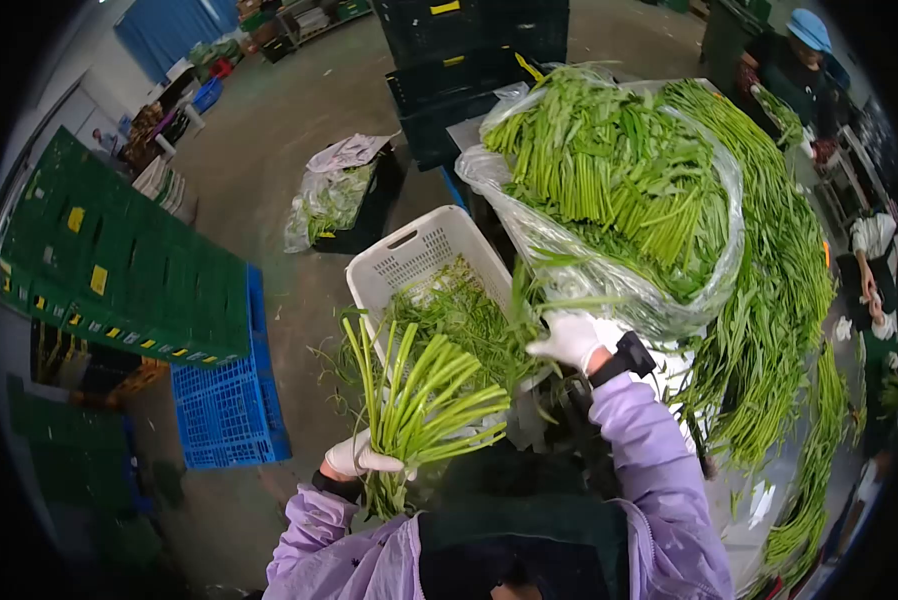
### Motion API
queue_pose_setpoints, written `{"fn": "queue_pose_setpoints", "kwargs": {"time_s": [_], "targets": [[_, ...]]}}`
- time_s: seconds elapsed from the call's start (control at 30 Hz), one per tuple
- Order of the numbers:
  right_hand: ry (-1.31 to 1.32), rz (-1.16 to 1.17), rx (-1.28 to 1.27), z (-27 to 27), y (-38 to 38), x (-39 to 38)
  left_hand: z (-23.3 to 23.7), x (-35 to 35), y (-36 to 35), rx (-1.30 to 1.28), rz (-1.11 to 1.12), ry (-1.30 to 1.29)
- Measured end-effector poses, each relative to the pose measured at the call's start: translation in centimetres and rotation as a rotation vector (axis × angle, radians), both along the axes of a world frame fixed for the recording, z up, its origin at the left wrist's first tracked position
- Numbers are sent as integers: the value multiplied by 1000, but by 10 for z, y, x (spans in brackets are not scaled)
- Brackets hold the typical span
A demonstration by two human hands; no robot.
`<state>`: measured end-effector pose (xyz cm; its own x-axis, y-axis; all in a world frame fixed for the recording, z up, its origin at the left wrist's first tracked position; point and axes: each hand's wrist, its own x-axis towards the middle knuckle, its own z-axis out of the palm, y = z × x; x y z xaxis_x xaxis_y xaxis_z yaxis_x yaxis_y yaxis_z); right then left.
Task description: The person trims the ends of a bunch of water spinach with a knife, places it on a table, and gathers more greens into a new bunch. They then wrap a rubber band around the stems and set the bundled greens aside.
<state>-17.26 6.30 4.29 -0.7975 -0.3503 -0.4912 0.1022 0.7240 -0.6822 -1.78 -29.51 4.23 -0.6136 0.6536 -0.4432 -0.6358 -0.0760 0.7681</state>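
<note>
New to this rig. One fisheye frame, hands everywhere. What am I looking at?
No machine here: it's a person, seen from a camera worn on their own head, looking forward and down. The lilac sleeves at the bottom are theirs.

The white-gloved left hand grips a bunch of long green stems. The white-gloved right hand is beside loose greens; whether it pinches any is unclear.

On the pale work table at right lie a clear plastic bag of leafy greens and a heap of long leafy stems. The white perforated plastic crate holds green scraps.
</note>
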Motion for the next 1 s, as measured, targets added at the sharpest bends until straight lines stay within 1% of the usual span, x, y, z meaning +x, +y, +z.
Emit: {"fn": "queue_pose_setpoints", "kwargs": {"time_s": [0.03,0.07,0.1,0.13,0.17,0.23,0.3,0.37,0.43,0.47,0.5,0.57,0.6,0.63,0.7,0.73,0.77,0.83,0.9,0.97,1.0], "targets": [[52,-4,-68,-19,-3,9,3,-2,3,-37,16,61],[95,-3,-136,-39,-6,19,2,-4,2,-61,-41,141],[125,-4,-207,-50,-9,25,-1,-3,3,-56,-20,133],[45,10,-482,-26,-17,34,-3,-2,4,-45,-54,122],[-77,27,-691,-25,-24,45,-7,-2,6,-33,-100,111],[-136,274,-708,-3,-33,56,-16,-5,13,-23,-147,123],[-61,434,-473,-6,-41,58,-23,-6,20,-42,-170,193],[-19,409,-515,-6,-42,60,-29,-7,25,-66,-205,149],[2,371,-620,-1,-37,61,-32,-6,36,10,-178,137],[-1,351,-627,-4,-35,63,-30,-9,39,46,-232,23],[4,339,-626,-4,-31,64,-32,-8,44,47,-244,23],[1,342,-644,-2,-23,65,-37,-1,55,149,-180,1],[5,331,-644,-2,-20,66,-42,-1,57,96,-177,184],[-39,338,-621,-1,-16,68,-41,-3,59,97,-188,183],[-129,355,-571,2,-9,69,-37,-5,64,101,-381,170],[-110,401,-545,8,-6,69,-29,-3,68,132,-347,21],[-110,395,-544,10,-4,69,-27,-1,69,134,-352,20],[-131,519,-448,12,-3,69,-25,3,69,44,-362,73],[-98,510,-455,8,-4,71,-20,5,69,37,-367,81],[-253,406,-536,12,-6,70,-18,9,66,-5,-323,183],[-292,372,-672,4,-5,71,-17,10,66,-5,-320,185]]}}
